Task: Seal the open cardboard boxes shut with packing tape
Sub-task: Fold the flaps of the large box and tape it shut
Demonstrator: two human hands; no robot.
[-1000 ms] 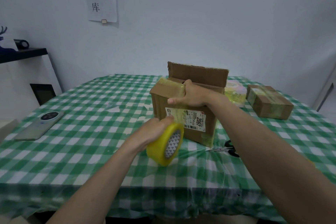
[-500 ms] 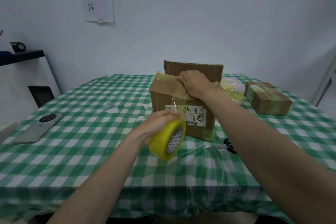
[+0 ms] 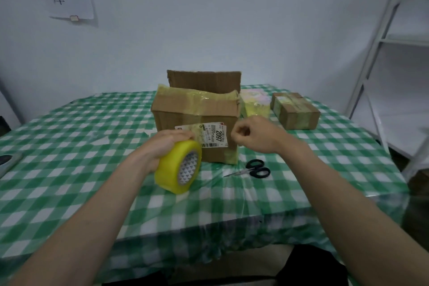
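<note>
Our left hand grips yellow tape roll from above, roll held on edge just above checked surface, in front of big cardboard box. Box stands behind both hands, near flap down with old tape, far flap upright, label facing us. Our right hand curled closed in front of box right corner; we cannot tell if it pinches tape. Scissors lie below right hand. Small taped box far right.
</note>
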